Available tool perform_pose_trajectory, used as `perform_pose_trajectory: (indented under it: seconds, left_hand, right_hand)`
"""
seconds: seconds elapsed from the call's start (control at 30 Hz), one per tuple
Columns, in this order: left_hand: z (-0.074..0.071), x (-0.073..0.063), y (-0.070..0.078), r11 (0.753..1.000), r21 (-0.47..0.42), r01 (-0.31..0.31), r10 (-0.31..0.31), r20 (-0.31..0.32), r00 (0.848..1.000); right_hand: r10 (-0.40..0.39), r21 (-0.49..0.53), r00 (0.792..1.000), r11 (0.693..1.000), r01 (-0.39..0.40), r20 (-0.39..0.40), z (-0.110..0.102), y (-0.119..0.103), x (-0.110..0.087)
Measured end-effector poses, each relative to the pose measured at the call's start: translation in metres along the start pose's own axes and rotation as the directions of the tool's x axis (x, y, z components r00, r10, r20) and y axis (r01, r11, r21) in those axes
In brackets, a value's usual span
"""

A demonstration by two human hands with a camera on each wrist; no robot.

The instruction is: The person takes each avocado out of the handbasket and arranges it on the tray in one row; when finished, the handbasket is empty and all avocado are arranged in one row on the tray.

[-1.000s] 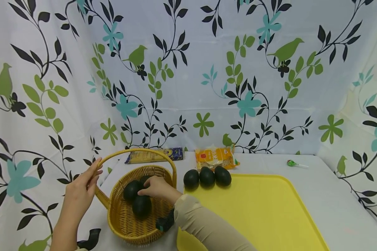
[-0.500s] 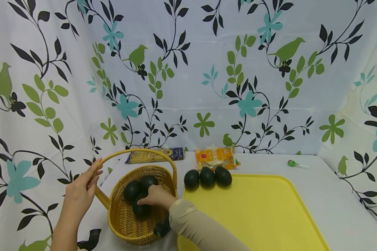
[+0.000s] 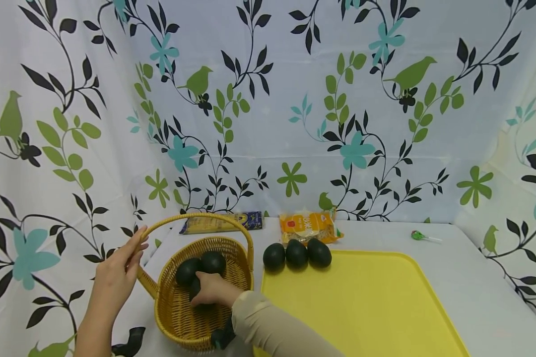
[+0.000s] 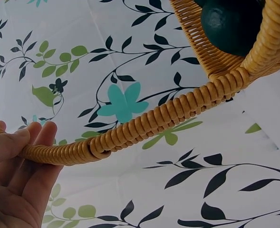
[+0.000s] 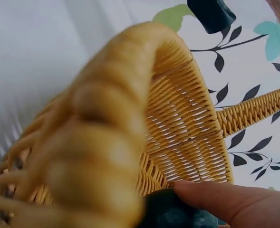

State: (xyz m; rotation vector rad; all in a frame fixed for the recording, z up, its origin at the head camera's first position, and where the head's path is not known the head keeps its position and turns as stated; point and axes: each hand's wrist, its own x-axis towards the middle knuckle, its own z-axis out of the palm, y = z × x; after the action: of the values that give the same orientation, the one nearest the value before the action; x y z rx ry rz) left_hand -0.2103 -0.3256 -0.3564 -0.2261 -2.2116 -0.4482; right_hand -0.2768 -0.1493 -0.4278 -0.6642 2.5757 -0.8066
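The left hand (image 3: 118, 275) holds the arched handle (image 3: 196, 215) of a yellow wicker basket (image 3: 175, 317); in the left wrist view, thumb and fingers (image 4: 45, 135) close round the handle. Inside the basket the right hand (image 3: 214, 289) grips a dark green avocado (image 5: 170, 213), its thumb and fingers reaching over the fruit from the right. The hand covers much of that avocado in the head view. Two other avocados, one at the left (image 3: 187, 271) and one behind (image 3: 213, 262), lie close against it in the basket.
Three avocados (image 3: 297, 254) stand in a row on the back edge of a yellow tray (image 3: 362, 302). Behind lie an orange food packet (image 3: 310, 225) and a long blue-and-yellow packet (image 3: 223, 222). A lollipop (image 3: 424, 237) rests at the back right. A patterned cloth (image 3: 268, 124) hangs behind the table.
The right hand has moved from the back avocado down and forward onto the front one in the basket, gripping it. The left hand stays on the handle.
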Motion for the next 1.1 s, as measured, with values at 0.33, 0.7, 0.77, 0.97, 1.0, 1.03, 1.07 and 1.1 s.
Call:
perform_pose_trajectory:
  seconds: [0.33,0.7,0.77,0.97,1.0,1.03,1.07,1.1]
  left_hand:
    - [-0.001,0.002,-0.001,1.0,0.006,-0.022,0.022,0.003,1.0]
    - [0.0,0.002,0.002,1.0,0.006,-0.004,0.003,0.02,1.0]
    - [0.001,0.003,0.003,1.0,0.005,-0.004,0.004,0.019,1.0]
    - [0.001,0.003,0.005,1.0,0.003,0.002,-0.002,0.028,1.0]
    - [0.001,0.003,0.004,1.0,0.004,-0.001,0.001,0.025,1.0]
    - [0.0,0.002,0.004,1.0,0.006,-0.005,0.004,0.021,1.0]
    - [0.0,0.002,0.004,1.0,0.008,-0.009,0.009,0.015,1.0]
    - [0.0,0.001,0.003,1.0,0.012,-0.012,0.011,0.01,1.0]
  right_hand:
    - [0.087,0.179,0.996,0.98,-0.09,0.029,-0.005,0.003,0.001]
    - [0.062,0.27,0.997,0.96,-0.074,0.053,-0.018,0.007,-0.003]
    - [0.039,0.284,0.998,0.957,-0.053,0.054,-0.024,0.009,-0.004]
    - [-0.018,0.267,0.999,0.964,0.005,0.047,-0.04,0.018,-0.012]
    - [-0.028,0.256,0.999,0.966,0.017,0.04,-0.043,0.019,-0.014]
    - [-0.038,0.242,0.999,0.97,0.029,0.032,-0.045,0.02,-0.015]
    - [-0.045,0.235,0.999,0.971,0.038,0.024,-0.048,0.02,-0.016]
    - [-0.053,0.231,0.998,0.972,0.048,0.017,-0.051,0.02,-0.018]
